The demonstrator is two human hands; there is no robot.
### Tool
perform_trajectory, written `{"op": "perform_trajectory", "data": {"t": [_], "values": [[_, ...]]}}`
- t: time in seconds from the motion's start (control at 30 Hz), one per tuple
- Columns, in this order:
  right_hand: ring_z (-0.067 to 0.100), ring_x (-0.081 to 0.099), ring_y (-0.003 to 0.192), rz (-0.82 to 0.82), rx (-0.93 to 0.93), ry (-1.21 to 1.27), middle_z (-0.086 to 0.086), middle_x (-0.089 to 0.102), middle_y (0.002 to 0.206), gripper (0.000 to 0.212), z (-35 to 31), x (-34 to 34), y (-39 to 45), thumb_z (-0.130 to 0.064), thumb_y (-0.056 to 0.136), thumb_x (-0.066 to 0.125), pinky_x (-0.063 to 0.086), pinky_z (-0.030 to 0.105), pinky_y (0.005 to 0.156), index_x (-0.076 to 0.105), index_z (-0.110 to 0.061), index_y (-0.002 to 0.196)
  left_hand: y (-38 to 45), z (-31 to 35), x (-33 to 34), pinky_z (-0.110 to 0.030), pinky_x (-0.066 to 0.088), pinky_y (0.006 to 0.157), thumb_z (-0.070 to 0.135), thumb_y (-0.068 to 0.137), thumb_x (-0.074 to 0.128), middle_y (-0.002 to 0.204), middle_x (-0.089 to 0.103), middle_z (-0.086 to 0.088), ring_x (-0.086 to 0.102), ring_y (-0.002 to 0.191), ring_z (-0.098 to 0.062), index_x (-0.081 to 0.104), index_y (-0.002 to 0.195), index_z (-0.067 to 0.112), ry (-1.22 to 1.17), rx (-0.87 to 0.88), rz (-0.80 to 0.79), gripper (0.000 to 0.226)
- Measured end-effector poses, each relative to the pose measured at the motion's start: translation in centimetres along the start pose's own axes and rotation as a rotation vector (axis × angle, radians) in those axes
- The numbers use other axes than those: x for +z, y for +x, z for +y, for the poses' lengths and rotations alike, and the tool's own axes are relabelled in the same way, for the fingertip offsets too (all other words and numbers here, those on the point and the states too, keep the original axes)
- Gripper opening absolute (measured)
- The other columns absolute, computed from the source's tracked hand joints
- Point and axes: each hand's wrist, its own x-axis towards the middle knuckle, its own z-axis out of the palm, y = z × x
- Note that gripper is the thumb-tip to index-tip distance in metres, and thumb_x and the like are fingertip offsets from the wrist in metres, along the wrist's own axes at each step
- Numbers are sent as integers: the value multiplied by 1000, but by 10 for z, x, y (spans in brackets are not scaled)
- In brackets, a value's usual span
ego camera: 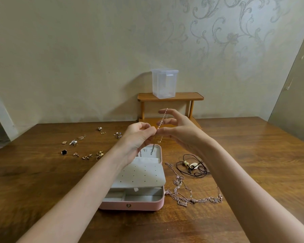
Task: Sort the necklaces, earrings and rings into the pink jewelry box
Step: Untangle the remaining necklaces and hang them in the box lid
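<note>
Stretching across the lower frame, the wooden table [253, 146] is carrying everything, with a patterned wall [77, 50] rising behind it. A small wooden shelf [170, 96] is standing at the far edge of the table, and a clear plastic container [164, 84] is sitting on its top board. Nearer the camera, the pink jewelry box [135, 205] is lying open, its lid leaning back and a white perforated panel [140, 174] folding over the grey compartments. Both forearms are reaching out over the box. The left hand [139, 135] is pinching one end of a thin beaded chain [162, 118] between thumb and fingertips, above the box's lid. The right hand [179, 127] is holding the same chain higher up, fingers curled, with the chain rising between them and its lower end dangling just beyond the lid. Right of the box, a tangle of rose-gold necklaces [191, 195] is lying on the table, and a black cord necklace [194, 166] is coiling beyond it. Left of the box, scattered earrings and rings [84, 146] are lying well apart from it.
</note>
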Motion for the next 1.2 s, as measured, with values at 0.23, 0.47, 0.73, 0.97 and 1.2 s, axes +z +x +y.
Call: {"op": "perform_trajectory", "data": {"t": [0.23,0.47,0.73,0.97,1.2], "values": [[15,54,74,-58,87,97,9,54,87,50,2,-2,5,11,79,61,46,24,65,48,-16,118,-1,-1,1,-20,43,64,7,84,59,78,57,-4,49,70,-11,48,94,14,253,209,15,17],[13,61,67,-76,99,308,6,58,79,46,13,-2,1,14,79,57,48,23,62,49,-15,112,0,-9,1,-23,47,67,12,87,57,83,59,-3,53,74,-12,50,97,15,161,189,-27,12],[23,56,89,54,65,41,8,53,90,46,12,-1,4,9,76,66,51,34,83,51,-17,110,3,-10,-2,-14,53,59,6,84,65,79,70,-6,67,69,-11,68,81,14,304,190,78,9],[23,56,91,39,25,-12,7,53,90,49,9,-1,5,8,75,67,51,39,89,51,-18,113,2,-10,-2,-21,56,66,13,86,63,81,71,-8,69,72,-14,69,87,9,239,85,55,8],[27,56,96,-80,94,-110,8,54,93,58,0,-10,6,8,73,69,49,45,94,49,-20,119,0,-5,-5,-20,56,60,8,84,64,74,68,-5,66,62,-10,67,78,12,385,161,0,8]]}}
